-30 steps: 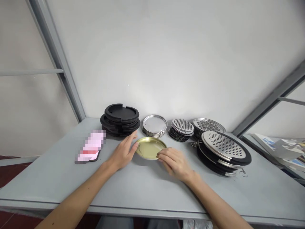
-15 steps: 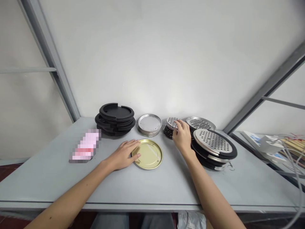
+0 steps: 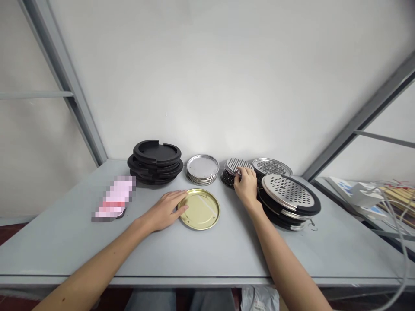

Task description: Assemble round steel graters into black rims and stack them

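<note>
My left hand point(image 3: 165, 211) rests on the table with its fingers stretched out, thumb and fingertips touching the left rim of a round gold metal lid point(image 3: 201, 211). Over at the small stack of perforated metal grater discs, my right hand point(image 3: 246, 185) has its fingers curled down on the front rim of the top grater disc point(image 3: 238, 163). The hand itself partly hides the stack's right side. Just right of it stand larger perforated discs point(image 3: 288, 190) with black rims, piled at a tilt.
Black ring-shaped holders point(image 3: 157, 153) are stacked at the back left. A pile of silver lids point(image 3: 203, 166) is behind the gold lid. A blurred pink object point(image 3: 116, 194) lies on the left of the grey table point(image 3: 181, 255). Cables and boxes point(image 3: 366, 194) sit beyond the right edge.
My right hand has lowered, and its fingers have closed onto the front rim of the top small grater disc. My left hand stays at the gold lid. The view has shifted slightly.
</note>
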Demonstrator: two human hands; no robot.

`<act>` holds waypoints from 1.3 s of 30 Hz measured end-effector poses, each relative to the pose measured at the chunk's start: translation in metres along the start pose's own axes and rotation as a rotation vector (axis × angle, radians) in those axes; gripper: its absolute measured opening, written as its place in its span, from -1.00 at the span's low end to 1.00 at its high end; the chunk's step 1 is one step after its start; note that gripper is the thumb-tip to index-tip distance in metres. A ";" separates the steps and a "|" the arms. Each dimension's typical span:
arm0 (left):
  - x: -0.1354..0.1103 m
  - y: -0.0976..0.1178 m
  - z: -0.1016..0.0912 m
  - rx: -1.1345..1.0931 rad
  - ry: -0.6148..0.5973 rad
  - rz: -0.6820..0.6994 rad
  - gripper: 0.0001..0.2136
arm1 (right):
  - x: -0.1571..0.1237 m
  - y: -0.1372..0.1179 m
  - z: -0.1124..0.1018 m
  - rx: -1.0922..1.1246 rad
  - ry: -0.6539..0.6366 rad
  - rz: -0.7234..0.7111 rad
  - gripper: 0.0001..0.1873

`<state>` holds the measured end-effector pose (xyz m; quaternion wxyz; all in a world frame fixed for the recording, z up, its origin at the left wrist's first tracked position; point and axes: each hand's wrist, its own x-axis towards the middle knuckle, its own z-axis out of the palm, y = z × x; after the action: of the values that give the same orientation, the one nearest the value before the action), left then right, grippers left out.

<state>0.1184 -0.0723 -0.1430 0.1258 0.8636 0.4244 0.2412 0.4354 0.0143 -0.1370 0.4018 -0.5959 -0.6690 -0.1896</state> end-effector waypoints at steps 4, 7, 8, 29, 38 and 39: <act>0.000 0.002 -0.003 0.000 -0.033 -0.023 -0.57 | 0.001 0.000 -0.001 0.030 0.034 0.037 -0.71; -0.001 0.002 -0.003 0.017 -0.045 -0.032 -0.56 | 0.002 0.000 -0.004 0.044 0.043 0.016 -0.72; -0.001 0.002 -0.003 0.021 -0.048 -0.029 -0.56 | 0.002 0.000 -0.005 0.045 0.045 0.008 -0.72; -0.002 -0.007 0.002 0.034 -0.038 -0.007 -0.56 | 0.006 -0.050 -0.054 0.440 0.070 -0.207 -0.83; 0.002 -0.015 -0.002 0.034 0.087 -0.015 -0.62 | -0.031 -0.089 -0.067 0.624 -0.320 -0.594 -0.81; 0.002 -0.017 -0.002 0.044 0.094 -0.031 -0.62 | -0.035 -0.090 -0.067 0.644 -0.351 -0.601 -0.82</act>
<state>0.1075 -0.0603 -0.1479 0.0904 0.8471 0.4485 0.2702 0.3696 -0.0773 -0.1028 0.3742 -0.2441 -0.8943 0.0233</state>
